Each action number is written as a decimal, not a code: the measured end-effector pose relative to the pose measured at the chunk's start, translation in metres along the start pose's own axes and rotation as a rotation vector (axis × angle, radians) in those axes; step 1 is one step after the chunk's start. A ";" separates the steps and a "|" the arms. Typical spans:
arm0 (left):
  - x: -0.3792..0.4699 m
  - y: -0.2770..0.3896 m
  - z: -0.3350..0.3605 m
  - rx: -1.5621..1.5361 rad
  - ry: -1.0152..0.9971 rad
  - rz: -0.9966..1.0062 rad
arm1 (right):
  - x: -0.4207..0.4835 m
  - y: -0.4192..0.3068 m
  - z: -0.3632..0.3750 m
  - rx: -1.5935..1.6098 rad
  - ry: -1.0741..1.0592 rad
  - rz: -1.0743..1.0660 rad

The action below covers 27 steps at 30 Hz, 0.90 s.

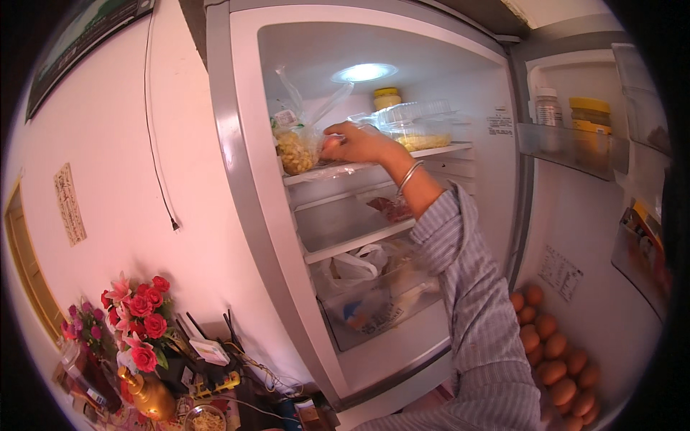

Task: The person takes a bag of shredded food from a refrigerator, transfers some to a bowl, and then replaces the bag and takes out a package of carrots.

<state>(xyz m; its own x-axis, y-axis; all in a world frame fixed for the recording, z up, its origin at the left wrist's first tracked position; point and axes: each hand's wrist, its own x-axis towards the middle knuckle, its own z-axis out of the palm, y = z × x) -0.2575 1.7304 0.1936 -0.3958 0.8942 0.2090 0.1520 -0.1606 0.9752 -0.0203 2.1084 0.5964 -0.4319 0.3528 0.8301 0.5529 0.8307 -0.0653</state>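
Note:
My right hand [358, 144], with a silver bangle at the wrist and a rolled striped sleeve, reaches into the upper shelf [444, 149] of an open refrigerator. Its fingers curl around a small pinkish round item [332, 142], partly hidden and too blurred to name. Just left of the fingers stands a clear plastic bag [296, 152] of yellowish pieces, its handles sticking up. Thin clear plastic [339, 171] hangs at the shelf's front edge under the hand. Behind the wrist sits a clear plastic clamshell box [426, 126] with yellow food. My left hand is out of view.
A yellow-lidded jar [386, 98] stands at the back. Lower down are a packet of dark red food [391, 209] and a drawer [377, 318] with plastic bags. The open door [571, 221] at right holds jars and brown eggs [555, 372]. Artificial flowers [143, 323] stand at lower left.

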 end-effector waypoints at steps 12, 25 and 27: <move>0.000 -0.004 -0.004 0.065 0.007 0.049 | -0.007 0.040 -0.032 0.343 0.580 0.274; 0.013 0.016 -0.002 0.088 -0.103 0.003 | -0.137 0.013 -0.047 1.283 1.062 0.289; 0.016 0.031 0.002 0.054 -0.110 -0.028 | -0.166 0.000 -0.035 1.433 1.098 0.344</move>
<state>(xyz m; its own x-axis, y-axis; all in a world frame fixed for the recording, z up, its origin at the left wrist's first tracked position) -0.2576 1.7406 0.2273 -0.2990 0.9390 0.1700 0.1925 -0.1151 0.9745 0.0766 2.0352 0.4780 0.4864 0.6483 0.5858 -0.7095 0.6844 -0.1683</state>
